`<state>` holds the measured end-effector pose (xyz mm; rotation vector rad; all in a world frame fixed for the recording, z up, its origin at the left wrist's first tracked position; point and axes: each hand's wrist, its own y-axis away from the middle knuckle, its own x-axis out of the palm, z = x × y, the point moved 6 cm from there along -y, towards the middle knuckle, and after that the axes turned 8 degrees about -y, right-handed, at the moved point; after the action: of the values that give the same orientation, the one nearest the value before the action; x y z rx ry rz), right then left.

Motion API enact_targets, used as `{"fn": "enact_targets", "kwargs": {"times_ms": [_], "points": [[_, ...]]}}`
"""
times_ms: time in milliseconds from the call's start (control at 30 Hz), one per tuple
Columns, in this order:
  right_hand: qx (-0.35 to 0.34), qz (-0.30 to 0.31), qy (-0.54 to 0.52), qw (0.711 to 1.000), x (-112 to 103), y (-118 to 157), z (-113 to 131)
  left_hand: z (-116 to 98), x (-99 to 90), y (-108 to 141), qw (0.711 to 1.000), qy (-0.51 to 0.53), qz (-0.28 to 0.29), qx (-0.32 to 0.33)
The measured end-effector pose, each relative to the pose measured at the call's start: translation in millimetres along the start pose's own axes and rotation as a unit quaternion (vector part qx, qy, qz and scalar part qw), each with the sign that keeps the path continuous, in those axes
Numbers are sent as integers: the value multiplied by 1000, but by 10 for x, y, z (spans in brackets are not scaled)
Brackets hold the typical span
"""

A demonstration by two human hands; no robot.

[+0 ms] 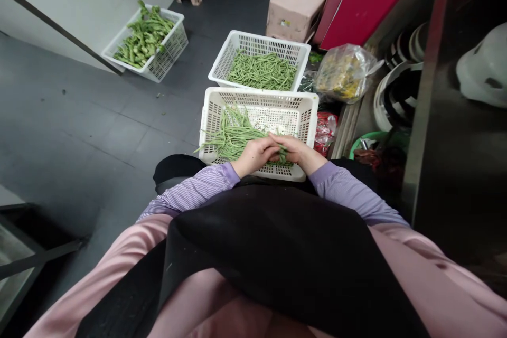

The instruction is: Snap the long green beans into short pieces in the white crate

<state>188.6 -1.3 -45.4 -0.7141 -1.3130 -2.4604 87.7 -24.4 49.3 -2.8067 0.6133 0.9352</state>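
Observation:
Over the near edge of a white plastic basket [261, 96], my two hands meet on a bunch of long green beans [233, 134]. My left hand [257, 154] is closed around the beans, whose long ends stretch out to the left across the basket. My right hand [292, 149] is closed on the bean ends beside it, with its thumb close to the left one. Small green bits lie on the basket floor near the hands. Just beyond, a second white basket [222, 63] holds short cut green beans [263, 70]. My palms and some fingertips are hidden.
At the far left stands a white basket [172, 53] of green stalks [146, 37]. Pinkish stools [295, 8] are at the back. To the right are a clear bag with yellow contents [344, 74], a red bag [325, 132], a green tub [362, 142] and a dark metal counter [423, 132].

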Motion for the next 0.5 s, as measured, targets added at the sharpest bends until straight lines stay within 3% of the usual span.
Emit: {"fn": "enact_targets", "kwargs": {"times_ms": [100,200,300,400,500], "points": [[65,43,5,997,54,53,-164,330,34,-19,994,-112,13,-5],[-4,-4,-30,1000,-53,13,-55,834,-12,-92,966,-244,53,-62],[-118,-61,-72,988,-226,-31,216,1379,-133,-250,934,-321,43,-151],[-163,-70,-87,980,-317,-45,391,1711,-8,-486,924,-353,90,-119],[-153,-86,-85,981,-330,-54,399,1910,199,-639,899,-395,152,-112]]}}
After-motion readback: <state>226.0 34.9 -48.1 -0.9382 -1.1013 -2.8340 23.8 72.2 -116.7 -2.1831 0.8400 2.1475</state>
